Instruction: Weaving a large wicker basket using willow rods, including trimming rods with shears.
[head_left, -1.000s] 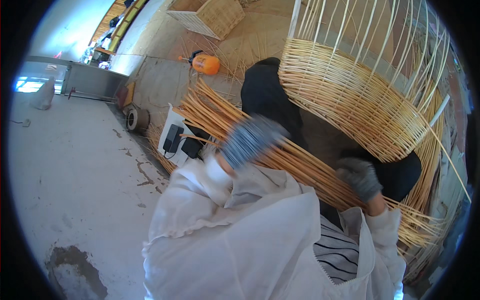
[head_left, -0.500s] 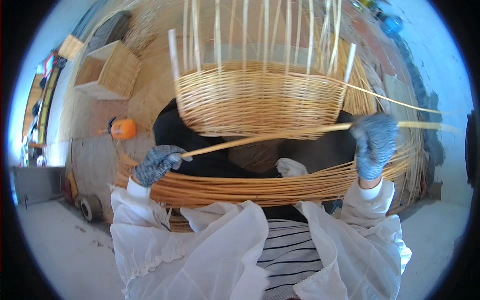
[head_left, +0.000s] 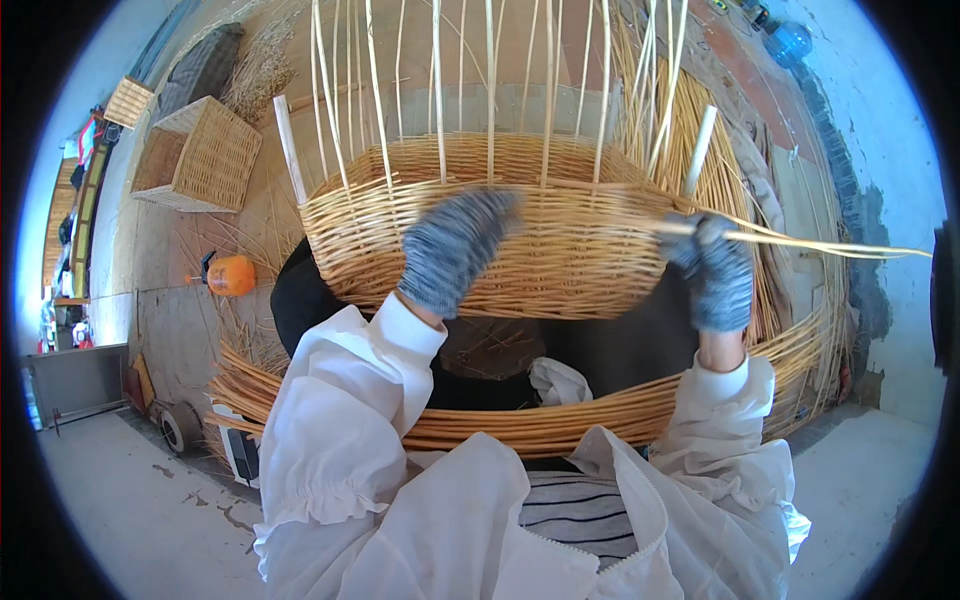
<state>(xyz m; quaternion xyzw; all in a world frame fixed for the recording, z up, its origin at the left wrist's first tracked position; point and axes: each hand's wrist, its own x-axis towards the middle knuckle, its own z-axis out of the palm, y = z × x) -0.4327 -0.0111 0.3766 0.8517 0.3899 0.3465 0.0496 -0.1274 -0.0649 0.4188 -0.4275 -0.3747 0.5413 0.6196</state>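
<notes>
A half-woven wicker basket (head_left: 580, 265) sits before me, its near wall facing me. Thin upright stakes (head_left: 491, 100) rise from its rim, with thicker white posts (head_left: 699, 150) at the near corners. My right hand (head_left: 715, 268), in a grey knitted glove, is closed around a pale willow rod (head_left: 800, 239) beside the basket's right corner. The rod's tail sticks out to the right, close to another strand. In front of the near wall is my gloved left hand (head_left: 450, 252), fingers smeared by motion; whether it touches the weave or holds anything is unclear.
A bundle of peeled willow rods (head_left: 540, 428) lies across my lap. More rods (head_left: 690, 120) are heaped behind the basket on the right. A square wicker box (head_left: 215, 160) and an orange bottle (head_left: 232, 275) stand on the left floor. A wall (head_left: 890, 180) rises at right.
My left hand has let go of the rod's near end and moved right and up to the basket. My right hand, with the rod, has moved slightly left. The basket appears lower and further left.
</notes>
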